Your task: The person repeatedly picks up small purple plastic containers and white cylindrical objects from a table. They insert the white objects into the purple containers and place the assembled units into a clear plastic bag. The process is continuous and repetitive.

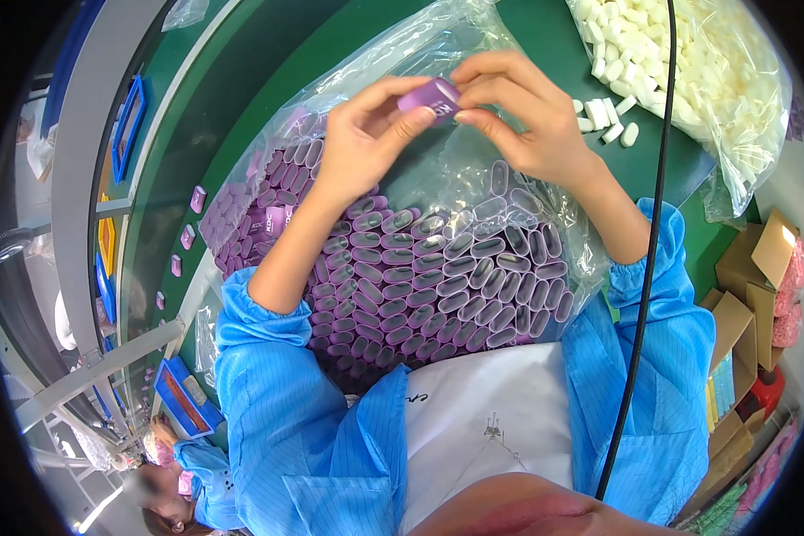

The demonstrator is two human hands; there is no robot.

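Above the heap, my left hand (pixel 363 134) grips a purple oval sleeve (pixel 424 100) between thumb and fingers. A pale area shows at the sleeve's right-hand end; I cannot tell if it is the opening or a white piece inside. The fingertips of my right hand (pixel 527 116) are closed around that end, thumb below and index finger above. Below both hands lies a clear plastic bag (pixel 473 143) packed with purple oval sleeves (pixel 402 277), many standing with open ends up. Several white oval blocks (pixel 609 116) lie loose right of my right hand.
A clear bag of white blocks (pixel 688 89) fills the far right. A black cable (pixel 649 268) hangs across the right side. Purple sleeves stand spaced along the green belt (pixel 165 308) at left, near a blue tray (pixel 188 397). Another person (pixel 207 482) sits lower left. Cardboard boxes (pixel 749 286) stand right.
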